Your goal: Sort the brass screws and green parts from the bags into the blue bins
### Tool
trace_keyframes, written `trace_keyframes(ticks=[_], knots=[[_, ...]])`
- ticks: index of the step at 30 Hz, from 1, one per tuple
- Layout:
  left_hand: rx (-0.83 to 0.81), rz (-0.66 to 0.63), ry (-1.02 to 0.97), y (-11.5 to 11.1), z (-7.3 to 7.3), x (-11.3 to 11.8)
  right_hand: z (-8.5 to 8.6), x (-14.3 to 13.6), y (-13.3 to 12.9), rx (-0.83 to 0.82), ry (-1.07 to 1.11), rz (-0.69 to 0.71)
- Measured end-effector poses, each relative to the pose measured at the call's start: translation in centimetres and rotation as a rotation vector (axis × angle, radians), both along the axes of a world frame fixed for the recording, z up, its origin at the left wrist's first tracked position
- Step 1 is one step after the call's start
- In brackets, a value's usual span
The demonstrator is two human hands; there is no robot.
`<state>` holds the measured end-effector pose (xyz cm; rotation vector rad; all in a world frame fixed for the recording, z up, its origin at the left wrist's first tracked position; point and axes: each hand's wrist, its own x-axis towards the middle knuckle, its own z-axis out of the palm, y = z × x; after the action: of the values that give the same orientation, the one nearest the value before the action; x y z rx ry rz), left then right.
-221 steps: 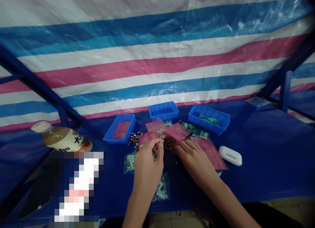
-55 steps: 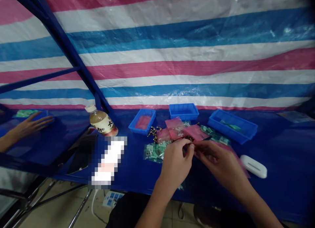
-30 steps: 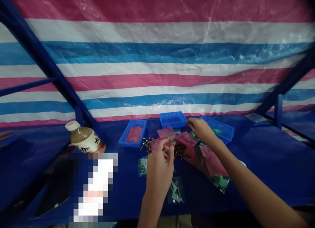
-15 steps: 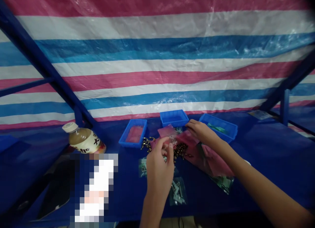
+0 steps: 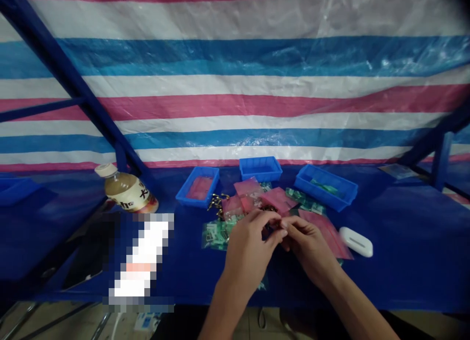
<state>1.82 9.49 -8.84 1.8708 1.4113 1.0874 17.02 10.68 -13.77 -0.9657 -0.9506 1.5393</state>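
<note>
My left hand and my right hand meet over the table, thumbs and fingertips pinched together. Whatever they pinch is too small and too covered to name. Beyond them lie several pink plastic bags, partly overlapping. Small brass-coloured metal parts show at the left of the heap. Green-tinted clear bags with pale pieces inside lie left of my left hand. A larger pink bag is just beyond my right wrist. My hands cover part of the heap.
Behind the heap stand three blue trays: one with pink bags, a middle one, and one with green bags. A drink bottle and a blurred-out bright object are left. A white case lies right.
My right hand has come back from near the trays to my left hand, and their fingertips now meet. My left hand has shifted slightly right. The white case is now uncovered.
</note>
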Motion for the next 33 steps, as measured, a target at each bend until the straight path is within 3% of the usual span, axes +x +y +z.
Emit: trace_keyframes(ticks=[10, 17, 25, 33], knots=[[0.052, 0.039, 0.097, 0.3, -1.2, 1.6, 1.8, 1.4, 0.0, 0.061, -0.291, -0.040], [0.125, 0.093, 0.074, 0.2, -1.2, 2.0, 1.9, 1.7, 0.0, 0.162, -0.455, 0.015], [0.062, 0.041, 0.152, 0.0, -0.6, 1.6, 1.9, 2.1, 0.0, 0.116, -0.407, 0.050], [0.031, -0.025, 0.305, -0.3, -1.0, 1.2, 1.8, 2.1, -0.4, 0.192, -0.564, 0.030]])
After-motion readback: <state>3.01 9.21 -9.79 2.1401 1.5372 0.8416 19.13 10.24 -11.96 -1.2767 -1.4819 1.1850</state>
